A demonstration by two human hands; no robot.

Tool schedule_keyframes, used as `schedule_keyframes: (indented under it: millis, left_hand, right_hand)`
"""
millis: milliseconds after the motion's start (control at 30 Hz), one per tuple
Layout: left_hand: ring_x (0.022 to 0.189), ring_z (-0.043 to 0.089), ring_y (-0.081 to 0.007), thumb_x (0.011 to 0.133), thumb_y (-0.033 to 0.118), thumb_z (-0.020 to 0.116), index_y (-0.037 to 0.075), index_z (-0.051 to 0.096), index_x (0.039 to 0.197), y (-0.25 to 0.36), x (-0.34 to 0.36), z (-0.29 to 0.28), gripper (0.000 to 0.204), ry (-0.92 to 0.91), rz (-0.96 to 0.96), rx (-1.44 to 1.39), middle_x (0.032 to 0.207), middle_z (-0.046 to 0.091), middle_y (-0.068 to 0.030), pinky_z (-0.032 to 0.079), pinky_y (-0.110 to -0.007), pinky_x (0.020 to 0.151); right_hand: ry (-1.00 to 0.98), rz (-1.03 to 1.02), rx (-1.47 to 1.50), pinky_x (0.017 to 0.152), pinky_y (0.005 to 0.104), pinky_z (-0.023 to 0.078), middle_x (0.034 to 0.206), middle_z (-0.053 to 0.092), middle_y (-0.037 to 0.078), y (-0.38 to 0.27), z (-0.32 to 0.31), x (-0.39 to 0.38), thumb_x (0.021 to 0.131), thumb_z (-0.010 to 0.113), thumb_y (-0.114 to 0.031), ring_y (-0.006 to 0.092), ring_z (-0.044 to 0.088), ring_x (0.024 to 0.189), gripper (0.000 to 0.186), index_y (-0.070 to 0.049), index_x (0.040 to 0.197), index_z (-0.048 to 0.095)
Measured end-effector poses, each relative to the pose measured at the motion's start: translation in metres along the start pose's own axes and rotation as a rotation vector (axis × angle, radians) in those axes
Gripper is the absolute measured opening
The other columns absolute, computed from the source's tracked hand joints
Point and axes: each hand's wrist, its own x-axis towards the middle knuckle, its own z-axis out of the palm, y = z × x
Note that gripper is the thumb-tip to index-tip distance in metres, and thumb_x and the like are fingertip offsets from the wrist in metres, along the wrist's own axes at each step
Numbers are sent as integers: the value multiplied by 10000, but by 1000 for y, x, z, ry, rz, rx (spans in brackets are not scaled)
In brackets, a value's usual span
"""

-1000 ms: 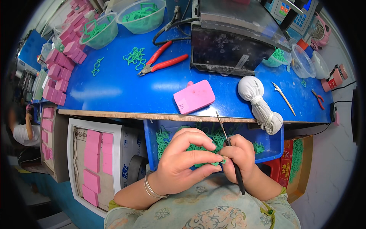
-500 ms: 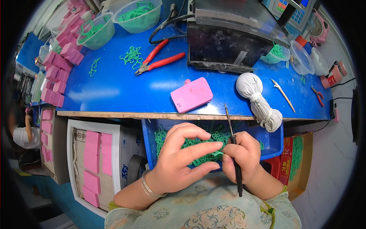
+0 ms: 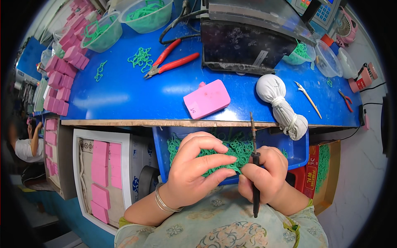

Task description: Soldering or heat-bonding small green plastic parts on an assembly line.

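My right hand [image 3: 264, 175] is closed round a slim black-handled tool [image 3: 256, 184] with a thin metal tip. The tool stands nearly upright, tip toward the table edge. My left hand [image 3: 198, 165], with bangles at its wrist, is curled, thumb and fingertips close together on a small green wax-like piece [image 3: 235, 168]. That piece lies between both hands, partly hidden by the fingers. Beneath them, a blue tray [image 3: 297, 155] holds a heap of green openwork pieces [image 3: 240, 146]. A pink block [image 3: 207, 100] lies on the blue table beyond my hands.
Red-handled cutters [image 3: 171, 62], a white cloth bundle [image 3: 278, 103] and a pale stick tool [image 3: 309, 100] lie on the table [image 3: 136, 101]. A black machine [image 3: 244, 47] stands behind. Tubs [image 3: 147, 18] hold green pieces; pink blocks [image 3: 62, 80] are stacked left. Another person [image 3: 31, 144] sits far left.
The black-handled tool has turned more upright, its tip shifting slightly right, and my right hand has moved slightly right. My left hand stays nearly in place. The view has shifted a little.
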Motion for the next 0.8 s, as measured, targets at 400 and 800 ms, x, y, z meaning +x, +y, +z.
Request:
schedule_keyframes:
  millis: [400, 800]
  left_hand:
    - [900, 531, -254, 708, 185, 760, 35, 695, 887, -1, 1, 1, 242, -33, -21, -44, 940, 571, -79, 452, -367, 810]
    - [910, 534, -249, 687, 85, 751, 46, 674, 908, -5, -3, 4, 238, 35, -79, -281, 935, 575, -72, 436, -356, 802]
  right_hand:
    - [24, -7, 22, 444, 292, 350, 643, 416, 47, 1, -2, 2, 546, 722, -138, 191, 471, 502, 227, -86, 715, 581]
    - [194, -232, 301, 410, 268, 314, 770, 483, 62, 9, -9, -18, 894, 517, -356, 158, 473, 497, 300, -81, 906, 637]
